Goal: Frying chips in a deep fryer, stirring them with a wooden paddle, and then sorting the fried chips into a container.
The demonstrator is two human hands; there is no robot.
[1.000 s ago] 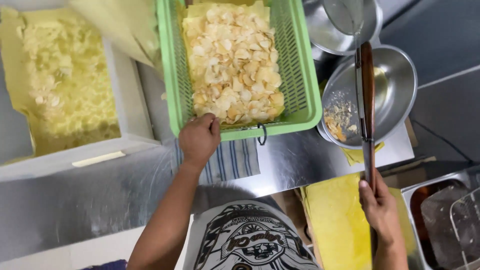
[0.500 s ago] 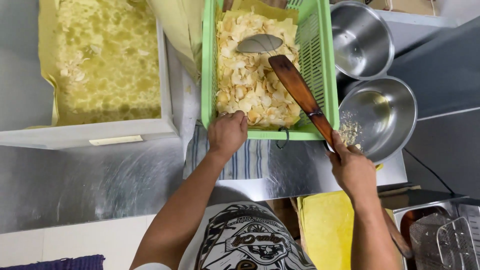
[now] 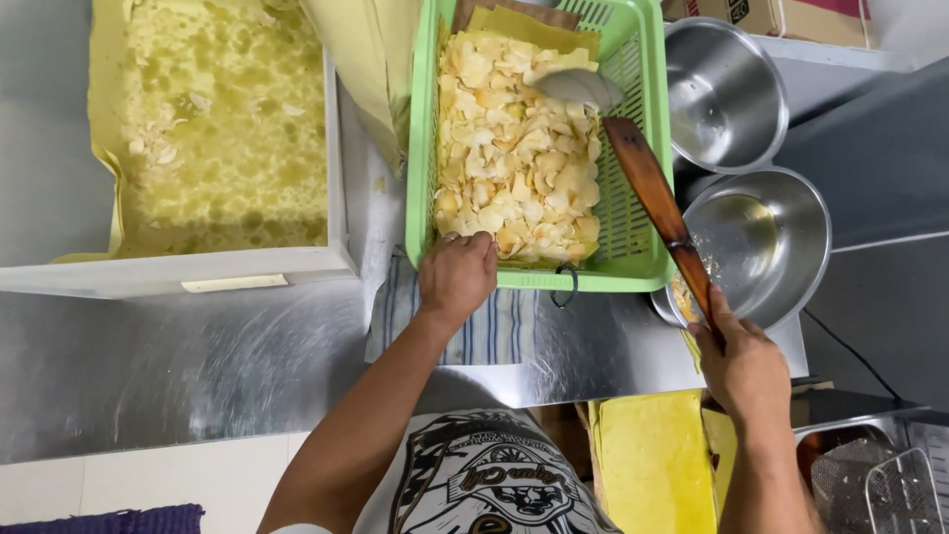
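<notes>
A green plastic basket lined with yellow paper holds a heap of pale fried chips. My left hand grips the basket's near rim. My right hand holds the wooden handle of a long ladle. Its metal scoop end rests on the chips at the far right of the heap, the handle slanting back across the basket's right side.
A white tray lined with oily yellow paper and a few chips sits at left. Two steel bowls stand right of the basket. A striped cloth lies under it. Yellow paper and a wire fry basket are below right.
The ladle swung from upright over the right bowl into the basket, and its scoop has now slid to the far right of the chips. The left hand stays on the rim.
</notes>
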